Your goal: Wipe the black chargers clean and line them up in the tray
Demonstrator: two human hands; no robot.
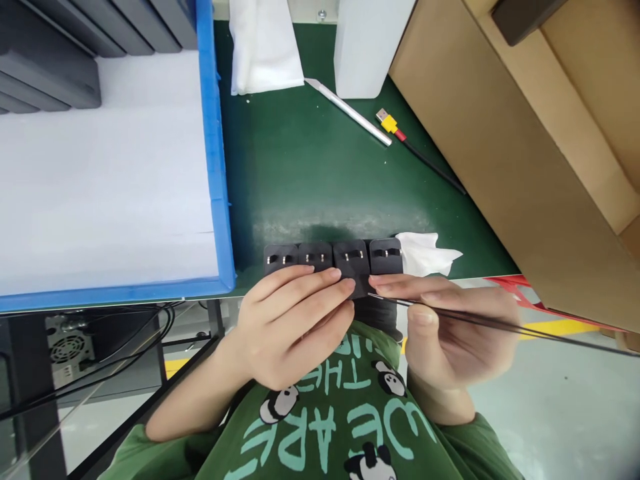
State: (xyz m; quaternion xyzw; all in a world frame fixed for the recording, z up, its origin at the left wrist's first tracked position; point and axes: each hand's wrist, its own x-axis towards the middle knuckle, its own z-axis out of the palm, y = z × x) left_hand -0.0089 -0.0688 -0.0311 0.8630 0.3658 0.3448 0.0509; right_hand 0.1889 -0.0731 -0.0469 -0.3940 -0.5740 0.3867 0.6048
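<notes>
A row of several black plug adapters (385,265), metal pins facing up, lies along the table's front edge. My left hand (300,327) is curled over the near side of the row. Its fingertips press on the third black plug adapter (353,267) from the left, which reaches nearer to me than its neighbours. Between thumb and fingers, my right hand (455,327) pinches a pair of thin black wires (500,323). Their pale tips point at that adapter's near right side; I cannot tell whether they touch it. The wires trail off to the right.
A blue-edged tray (217,167) with dark grey blocks (45,60) stands left. Across the green table (300,173) lie a white cloth (265,47), a craft knife (350,112), a USB cable (387,121) and a crumpled white wipe (427,253). A cardboard box (500,133) stands right, beside a white block (370,47).
</notes>
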